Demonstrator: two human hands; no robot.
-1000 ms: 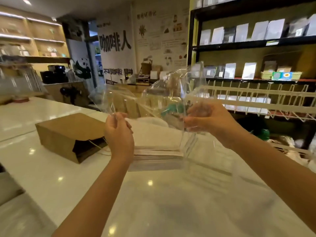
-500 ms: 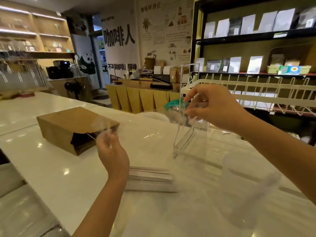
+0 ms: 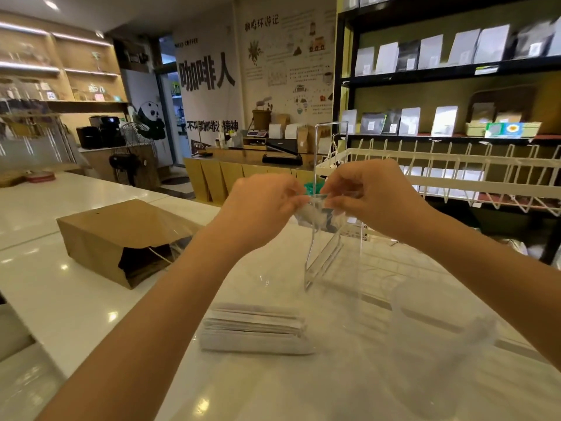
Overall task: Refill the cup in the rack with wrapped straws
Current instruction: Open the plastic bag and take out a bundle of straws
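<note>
straws (image 3: 253, 328) are sitting in a flat white stack on the counter (image 3: 76, 299), right below the hands, loose and not being touched by anything. the cup that needs filling is hard to pin down: there's a blurry clear cup (image 3: 440, 344) at bottom right, close to the camera, but i can't say it's the one from the rack (image 3: 455, 177), which runs along the right behind the hands.

left hand (image 3: 261, 208) and right hand (image 3: 373, 196) are up together above the counter, both pinching a scrunched bit of clear film (image 3: 315, 212) between fingertips. looks like empty wrapping getting balled up, but that's my guess.

what could go wrong: the straw stack is unbound, so a forearm dropping down or a careless grab could fan it out across the glossy top. the acrylic stand (image 3: 326, 253) right by the hands could get knocked by a swinging wrist too. and the film is so see-through it'd be easy to lose among the straws.

hard to see: the fingertips overlap, so the exact grip is unclear. something green (image 3: 312, 187) peeks out behind the hands, no idea what. the brown bag (image 3: 121, 235) lies open on its side, inside just dark.
</note>
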